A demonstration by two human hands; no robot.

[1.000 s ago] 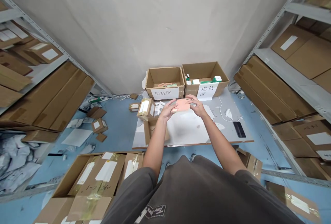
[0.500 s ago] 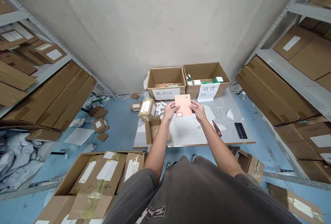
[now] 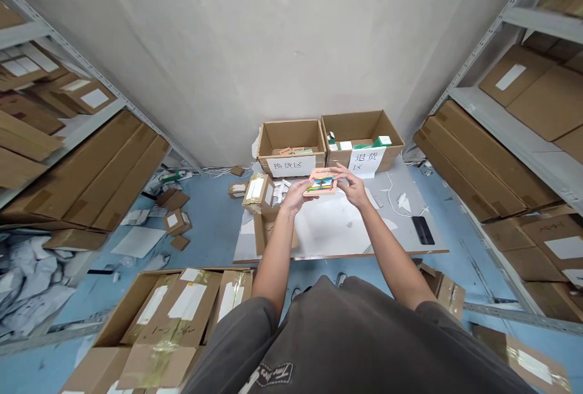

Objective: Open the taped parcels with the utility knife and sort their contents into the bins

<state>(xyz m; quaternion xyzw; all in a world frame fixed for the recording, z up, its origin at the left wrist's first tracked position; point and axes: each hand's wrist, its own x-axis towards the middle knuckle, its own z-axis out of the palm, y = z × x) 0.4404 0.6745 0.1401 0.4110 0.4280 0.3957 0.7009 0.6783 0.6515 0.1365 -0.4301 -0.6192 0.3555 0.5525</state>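
"Where do we have the pink packet (image 3: 322, 183)?"

"Up over the table (image 3: 405, 183), picture side showing. Our left hand (image 3: 297, 195) pinches its left edge, thumb above and the other fingers beneath."

"And our right hand (image 3: 351, 187)?"

"Its fingers are bent and slightly spread at the right edge, touching near the upper corner. We can't tell how firmly they press."

"How far along are we?"

"Partway, we'd judge. Flat packets (image 3: 296, 150) lie in the left carton (image 3: 291, 132), and green-and-white boxes (image 3: 383, 141) lie in the right carton (image 3: 353, 122). The pink one is in neither; we have it in hand, just in front of them."

"Anything unopened near us?"

"A small taped carton (image 3: 258, 190) looks shut, at the table's left end. Just beside it an open carton (image 3: 260, 236) shows its inside, though we can't make out all it contains. At lower left, more taped cartons (image 3: 186, 303) sit in a big box (image 3: 109, 321), apparently sealed."

"So plenty looks untouched?"

"By our reading, yes: the packet we're holding is unplaced, and those sealed ones seem unopened. How many there are altogether, we can't say."
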